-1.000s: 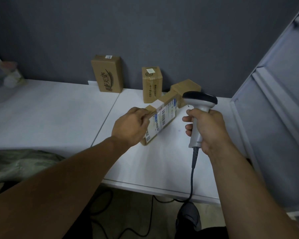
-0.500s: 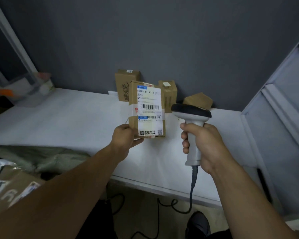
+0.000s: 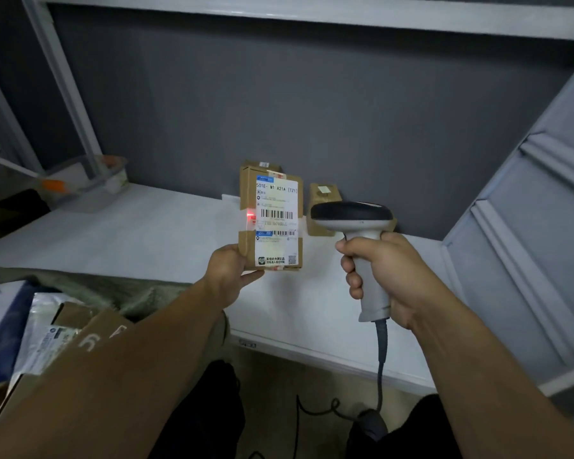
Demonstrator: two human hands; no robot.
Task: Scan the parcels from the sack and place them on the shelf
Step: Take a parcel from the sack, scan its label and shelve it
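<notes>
Standing upright in the air above the white shelf [image 3: 146,233], the parcel [image 3: 272,223] is a flat brown cardboard box with its white label [image 3: 276,241] turned toward the camera. The left hand [image 3: 231,273] grasps it by the lower left corner, thumb at the bottom edge and fingers hidden behind the box. A small red light spot [image 3: 250,215] glows on the cardboard just left of the label's upper barcode. Just right of the parcel, not touching it, is the scanner [image 3: 352,215], its dark head about level with that barcode. The right hand [image 3: 381,276] is wrapped tightly round its grey handle, forefinger at the front near the top. A grey cable [image 3: 381,359] hangs from the bottom of the handle toward the floor. Behind the parcel two more brown boxes stand on the shelf against the dark grey wall. The tall box [image 3: 260,166] is almost wholly hidden by the parcel, and the small box [image 3: 323,197] shows between the parcel and the scanner head. Farther left on the shelf sits a clear plastic tub [image 3: 90,183] beside a white post [image 3: 63,84]. At the lower left the olive-green sack [image 3: 113,289] lies against the shelf's front edge. Near it are a cardboard carton [image 3: 80,323], a silvery mailing bag [image 3: 40,329] and a blue and white box [image 3: 0,319]. An upper board [image 3: 312,11] runs across the top.
</notes>
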